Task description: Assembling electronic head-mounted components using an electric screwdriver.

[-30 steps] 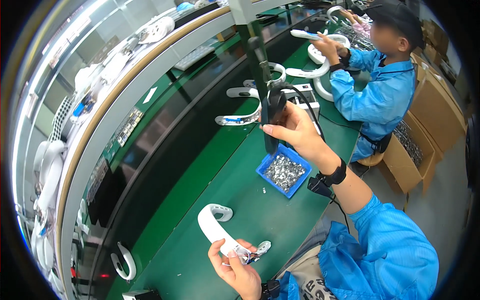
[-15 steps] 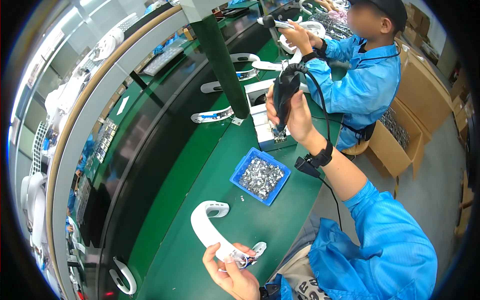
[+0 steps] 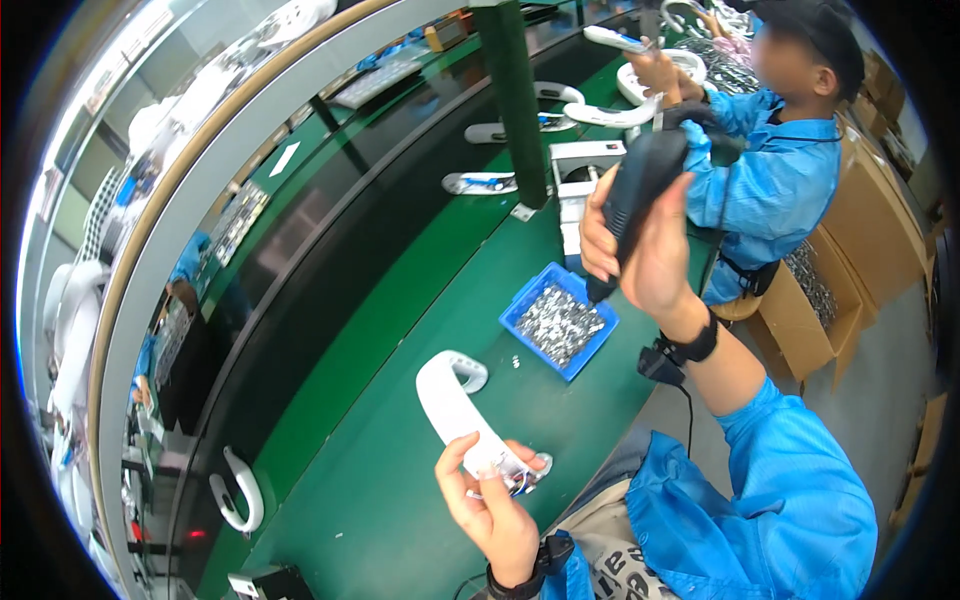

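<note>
My left hand (image 3: 490, 508) is closed on a white curved neck fan shell (image 3: 450, 405), gripping its near end. Thin wires and small inner parts (image 3: 522, 482) show at that opened end beside my fingertips. My right hand (image 3: 655, 250) is wrapped around a black electric screwdriver (image 3: 645, 180), raised above the bench with its tip slanting down. That tip appears close to a blue bin (image 3: 583, 362) in the picture; its height above the bin I cannot tell. Small silvery metal pieces (image 3: 556, 322) fill the bin.
Several white curved shells (image 3: 482, 184) lie along the far bench. Another white shell (image 3: 240, 490) rests on the dark belt at left. A green post (image 3: 515, 110) stands ahead. To the right a co-worker in blue (image 3: 780, 180) sits near an open cardboard box (image 3: 800, 320).
My right hand has brought the screwdriver nearer and lower, toward the blue bin. The left hand still grips the shell, now turned slightly. The whole view has shifted a little.
</note>
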{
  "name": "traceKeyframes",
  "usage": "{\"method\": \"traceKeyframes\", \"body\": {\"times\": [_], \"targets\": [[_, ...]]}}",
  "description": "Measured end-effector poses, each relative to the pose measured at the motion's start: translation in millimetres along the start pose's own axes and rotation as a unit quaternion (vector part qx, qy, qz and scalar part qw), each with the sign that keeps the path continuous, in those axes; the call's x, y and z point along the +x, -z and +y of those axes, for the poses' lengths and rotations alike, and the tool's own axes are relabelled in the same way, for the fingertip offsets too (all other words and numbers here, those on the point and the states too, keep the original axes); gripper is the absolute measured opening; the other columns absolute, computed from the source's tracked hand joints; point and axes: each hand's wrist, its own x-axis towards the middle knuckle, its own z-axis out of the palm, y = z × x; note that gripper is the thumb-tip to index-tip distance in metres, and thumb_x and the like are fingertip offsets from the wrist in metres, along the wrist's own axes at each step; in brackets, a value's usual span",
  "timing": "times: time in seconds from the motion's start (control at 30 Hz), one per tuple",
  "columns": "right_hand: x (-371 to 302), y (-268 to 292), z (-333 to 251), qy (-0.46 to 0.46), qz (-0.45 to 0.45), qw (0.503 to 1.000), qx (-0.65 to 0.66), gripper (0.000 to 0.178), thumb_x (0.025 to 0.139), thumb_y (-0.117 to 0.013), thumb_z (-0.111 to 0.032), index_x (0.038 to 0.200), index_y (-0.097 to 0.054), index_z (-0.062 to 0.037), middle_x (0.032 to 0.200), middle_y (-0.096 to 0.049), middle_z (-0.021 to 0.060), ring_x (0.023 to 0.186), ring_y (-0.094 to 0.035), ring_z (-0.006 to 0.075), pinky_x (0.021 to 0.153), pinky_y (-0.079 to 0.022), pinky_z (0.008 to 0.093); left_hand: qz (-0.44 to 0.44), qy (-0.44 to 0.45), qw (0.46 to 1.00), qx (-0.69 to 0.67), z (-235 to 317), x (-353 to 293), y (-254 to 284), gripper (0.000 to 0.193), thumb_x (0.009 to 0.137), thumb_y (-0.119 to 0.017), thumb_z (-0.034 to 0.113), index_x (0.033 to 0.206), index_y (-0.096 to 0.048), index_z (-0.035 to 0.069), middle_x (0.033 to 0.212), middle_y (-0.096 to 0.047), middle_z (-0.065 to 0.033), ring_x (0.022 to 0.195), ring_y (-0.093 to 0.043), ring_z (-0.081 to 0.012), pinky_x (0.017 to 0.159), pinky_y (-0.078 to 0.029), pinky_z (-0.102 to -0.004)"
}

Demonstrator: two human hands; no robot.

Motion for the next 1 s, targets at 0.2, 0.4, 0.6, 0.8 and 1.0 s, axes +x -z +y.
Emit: {"method": "traceKeyframes", "body": {"times": [0.2, 0.4, 0.6, 0.8, 1.0], "targets": [[-27.4, -108.8, -1.7, -0.014, -0.165, 0.979, 0.117, 0.095, 0.087, -0.036, -0.095, 0.106, -0.049, -0.0029, 0.064, -0.052, 0.0082, 0.046, -0.048, 0.0176, 0.04, -0.04, 0.0314, -0.004, -0.016, 1.0, 0.005, -0.5, 5.1, 6.5, 0.028, 0.111, -0.043, 0.013, 0.137, -0.046, 0.004, 0.088, -0.069, -0.0169, 0.075, -0.068, -0.023, 0.071, -0.056, -0.0353], [-40.8, -141.1, 10.8, -0.135, -0.206, 0.95, 0.194, 0.064, 0.098, -0.065, -0.061, 0.103, -0.073, 0.0032, 0.07, -0.063, 0.0195, 0.058, -0.058, 0.0249, 0.053, -0.047, 0.0378, 0.021, -0.008, 0.999, 0.039, -8.0, 0.0, 16.5, 0.031, 0.109, -0.046, 0.005, 0.14, -0.05, 0.001, 0.101, -0.065, -0.0071, 0.078, -0.058, -0.0094, 0.072, -0.048, -0.0241], [-49.2, -152.0, 17.4, -0.173, -0.169, 0.959, 0.147, 0.055, 0.1, -0.067, -0.053, 0.101, -0.073, 0.0016, 0.066, -0.063, 0.0172, 0.053, -0.056, 0.0214, 0.05, -0.046, 0.0346, 0.017, -0.03, 0.999, 0.041, -5.4, -1.0, 17.0, 0.033, 0.109, -0.047, 0.004, 0.141, -0.048, -0.002, 0.109, -0.064, -0.007, 0.086, -0.062, -0.0089, 0.074, -0.049, -0.0226], [-41.1, -145.5, 29.5, -0.152, -0.245, 0.954, 0.087, 0.041, 0.096, -0.073, -0.04, 0.095, -0.073, 0.0014, 0.067, -0.064, 0.014, 0.054, -0.057, 0.0189, 0.05, -0.046, 0.0318, -0.014, -0.036, 0.999, 0.006, -3.9, -0.1, 15.5, 0.033, 0.111, -0.048, 0.008, 0.143, -0.045, -0.001, 0.113, -0.065, -0.0099, 0.09, -0.068, -0.0124, 0.076, -0.054, -0.0247], [-39.6, -129.8, 49.3, -0.101, -0.339, 0.935, -0.008, 0.018, 0.088, -0.083, -0.013, 0.083, -0.073, 0.0016, 0.068, -0.068, 0.0103, 0.053, -0.057, 0.0168, 0.053, -0.048, 0.03, -0.021, -0.019, 1.0, -0.002, -12.5, -4.3, 22.1, 0.025, 0.111, -0.049, 0.009, 0.135, -0.047, 0.0, 0.107, -0.062, -0.0075, 0.082, -0.063, -0.0106, 0.072, -0.052, -0.0241]]}}
